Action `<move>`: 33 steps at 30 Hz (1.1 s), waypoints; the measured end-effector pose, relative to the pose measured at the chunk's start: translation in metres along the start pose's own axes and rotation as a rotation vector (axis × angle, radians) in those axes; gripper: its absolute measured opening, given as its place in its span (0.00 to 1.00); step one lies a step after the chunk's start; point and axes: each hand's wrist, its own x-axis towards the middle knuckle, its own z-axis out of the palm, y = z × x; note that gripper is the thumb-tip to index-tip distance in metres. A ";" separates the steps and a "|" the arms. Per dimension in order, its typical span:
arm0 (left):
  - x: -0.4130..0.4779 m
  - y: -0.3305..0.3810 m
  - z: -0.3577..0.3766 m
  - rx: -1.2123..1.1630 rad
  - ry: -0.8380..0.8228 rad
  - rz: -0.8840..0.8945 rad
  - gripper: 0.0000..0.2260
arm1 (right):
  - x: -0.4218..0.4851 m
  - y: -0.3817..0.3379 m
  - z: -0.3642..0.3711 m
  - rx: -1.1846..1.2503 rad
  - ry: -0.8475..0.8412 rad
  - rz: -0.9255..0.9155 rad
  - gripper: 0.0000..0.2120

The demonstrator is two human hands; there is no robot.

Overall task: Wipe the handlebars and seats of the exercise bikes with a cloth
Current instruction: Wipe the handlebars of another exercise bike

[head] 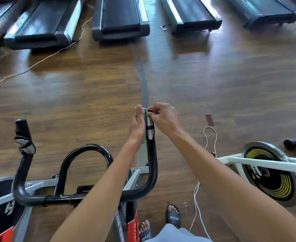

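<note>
Black slide sandals (174,216) and a grey hem sit at the bottom edge of the view, on the brown wood-plank floor (74,88). Two bare forearms reach forward from there to the right-hand end of the glossy black tubular handlebar (153,163) of the nearer exercise bike.

That end is an upright grip with silver sensor plates (149,130). Its long axis runs straight away from the person. A small green fabric cloth (144,114) lies along the grip's left side. The left hand (138,124) presses it there with fingers straight and held together, palm toward the tube. The right hand (163,117) is on the other side at the far tip, fingers curled. It appears to pinch the cloth's top edge against the end cap, though the exact contact is too small to confirm.

With the cloth sandwiched this way, the likely stroke runs along the tube's length, back toward the bend near the person. The matching black left grip (22,131) stands well apart to the left and is bare, nearer the left hand. No seat is in view.

A white-framed bike with a yellow-striped flywheel (269,173) stands to the right, and black treadmills (120,16) line the far side.
</note>
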 end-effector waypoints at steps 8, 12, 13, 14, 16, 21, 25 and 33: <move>-0.033 -0.053 0.023 0.151 0.210 0.187 0.23 | 0.000 0.005 0.001 0.036 -0.007 0.015 0.06; -0.017 -0.038 0.021 0.102 0.224 0.197 0.22 | 0.001 0.001 0.000 0.040 -0.008 0.029 0.06; -0.011 -0.026 0.021 0.100 0.239 0.225 0.21 | 0.001 0.001 0.000 0.043 -0.015 0.039 0.05; -0.006 -0.021 0.021 0.111 0.254 0.252 0.19 | 0.001 0.001 -0.001 0.051 -0.021 0.048 0.05; -0.011 -0.029 0.024 0.159 0.272 0.299 0.18 | 0.001 0.001 -0.002 0.061 -0.031 0.060 0.05; -0.059 -0.080 0.026 0.351 0.158 -0.096 0.33 | -0.002 0.000 0.001 0.085 -0.030 0.076 0.06; -0.091 -0.086 0.004 0.640 -0.049 -0.201 0.40 | -0.008 -0.004 0.006 0.091 0.019 0.063 0.06; -0.116 -0.069 -0.084 1.323 -0.715 0.335 0.20 | -0.013 -0.010 0.015 0.018 0.079 0.094 0.08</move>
